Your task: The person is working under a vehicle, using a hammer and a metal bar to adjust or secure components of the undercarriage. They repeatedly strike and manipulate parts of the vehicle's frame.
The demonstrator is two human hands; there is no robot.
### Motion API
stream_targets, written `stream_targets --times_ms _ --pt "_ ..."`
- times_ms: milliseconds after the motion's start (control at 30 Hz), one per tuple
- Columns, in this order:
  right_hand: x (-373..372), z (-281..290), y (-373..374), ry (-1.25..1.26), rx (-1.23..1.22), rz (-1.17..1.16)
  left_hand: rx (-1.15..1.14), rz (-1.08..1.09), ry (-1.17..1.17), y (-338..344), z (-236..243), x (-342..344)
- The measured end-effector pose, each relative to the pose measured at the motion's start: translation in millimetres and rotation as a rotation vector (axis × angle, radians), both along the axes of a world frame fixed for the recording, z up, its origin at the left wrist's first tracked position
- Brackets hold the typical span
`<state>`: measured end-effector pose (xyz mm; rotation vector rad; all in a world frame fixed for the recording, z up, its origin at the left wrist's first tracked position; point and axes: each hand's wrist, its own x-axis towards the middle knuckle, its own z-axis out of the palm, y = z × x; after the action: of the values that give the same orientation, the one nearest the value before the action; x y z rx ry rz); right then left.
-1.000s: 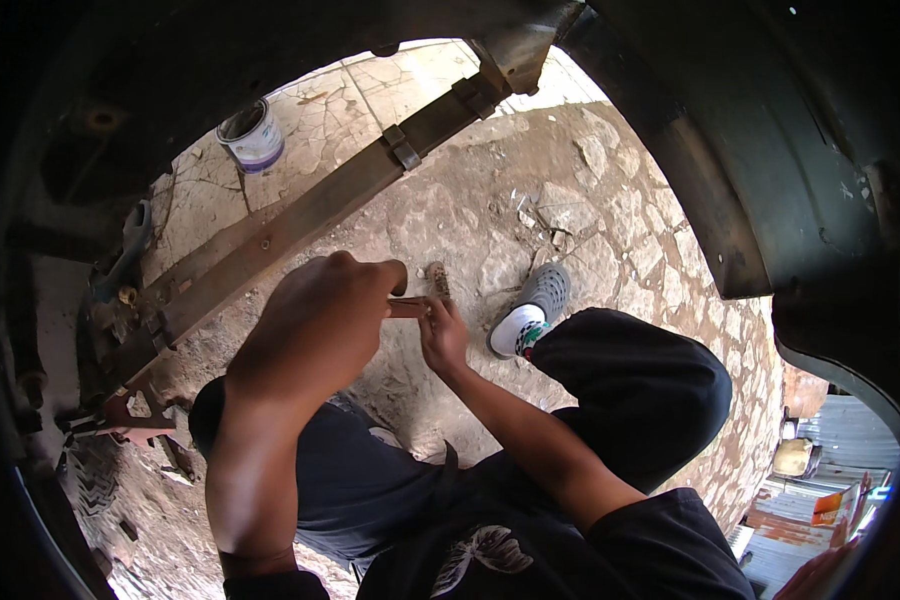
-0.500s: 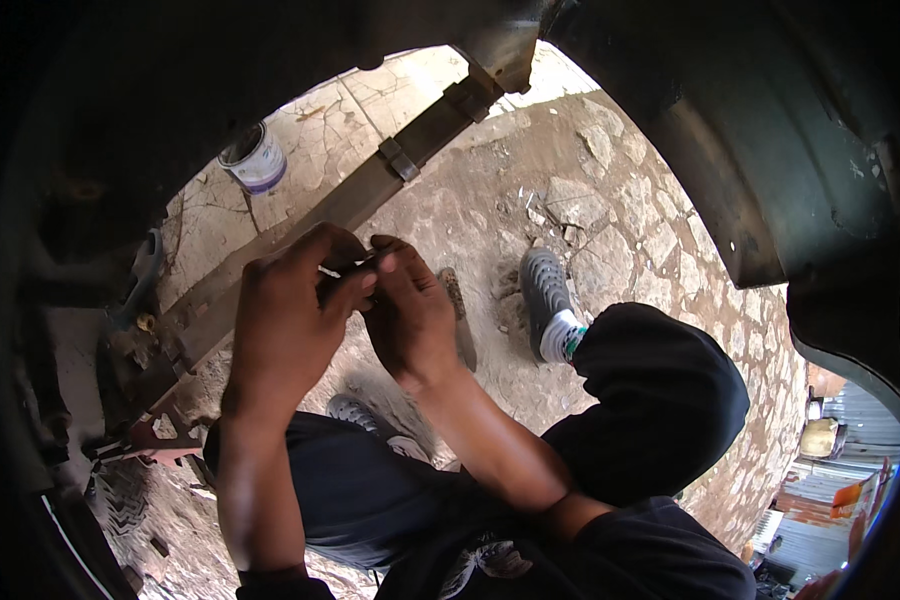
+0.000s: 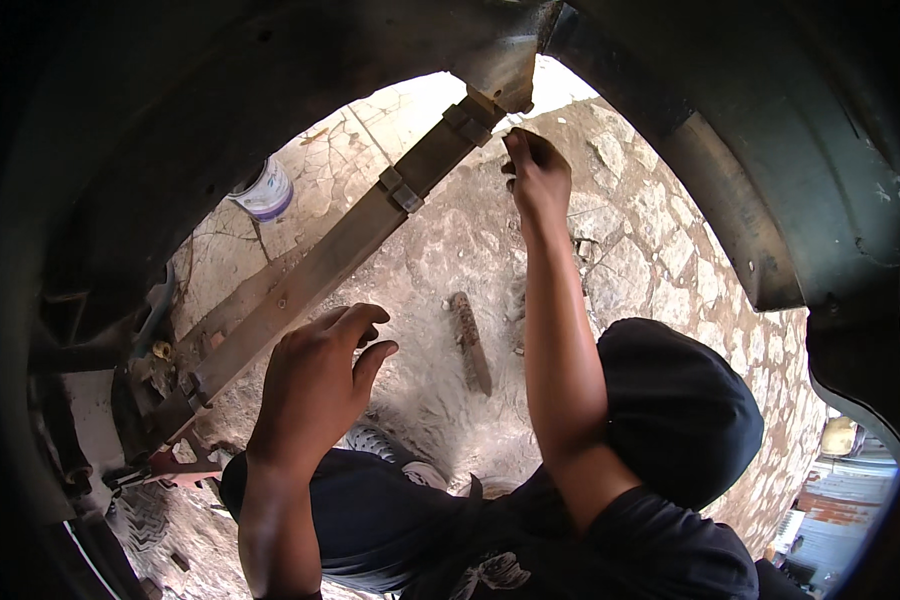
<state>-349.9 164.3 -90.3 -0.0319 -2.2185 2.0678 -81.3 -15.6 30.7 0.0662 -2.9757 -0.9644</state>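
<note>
A long steel leaf spring (image 3: 342, 250), bound by metal clamps (image 3: 400, 188), runs slantwise beneath the dark vehicle body. My right hand (image 3: 540, 175) is stretched out beside its upper far end, close to the rusty bracket (image 3: 510, 80) there. The fingers of that hand are curled together; whatever they may pinch is too small or hidden to make out. Lower down, my left hand (image 3: 315, 385) hovers near the spring's lower part with thumb and fingers apart and nothing between them.
A rusty flat bar (image 3: 470, 345) with a rough end lies on the dirt between my arms. A white and purple bucket (image 3: 265, 192) stands beyond the spring on cracked paving. Dark curved bodywork (image 3: 820, 200) arches overhead and to the right. Stone paving (image 3: 660, 250) spreads at right.
My hands were together in front of me, fingers touching. Now the right has reached up and away to the spring's far end, while the left has opened and dropped slightly.
</note>
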Motion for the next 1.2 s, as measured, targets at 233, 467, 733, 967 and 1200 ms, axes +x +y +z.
stream_targets --times_ms 233,467,733,967,1200 --pt "-45.7 -3.2 -13.3 0.104 0.208 -0.024 -0.029 -0.042 -0.031 2.0 2.2 4.3" --pt "-63.1 5.8 -9.2 -0.250 -0.052 0.178 -0.073 -0.087 -0.091 4.2 3.5 11.9" --pt "-67.5 -1.9 -31.1 -0.038 0.375 -0.082 -0.060 -0.096 -0.088 6.9 1.4 11.3" --pt "-56.9 -1.7 -27.5 -0.184 0.099 0.007 -0.094 -0.109 -0.113 9.6 9.9 12.2" --pt "-70.8 -1.6 -30.1 -0.138 0.407 -0.138 -0.054 -0.125 -0.114 11.2 -3.3 5.5"
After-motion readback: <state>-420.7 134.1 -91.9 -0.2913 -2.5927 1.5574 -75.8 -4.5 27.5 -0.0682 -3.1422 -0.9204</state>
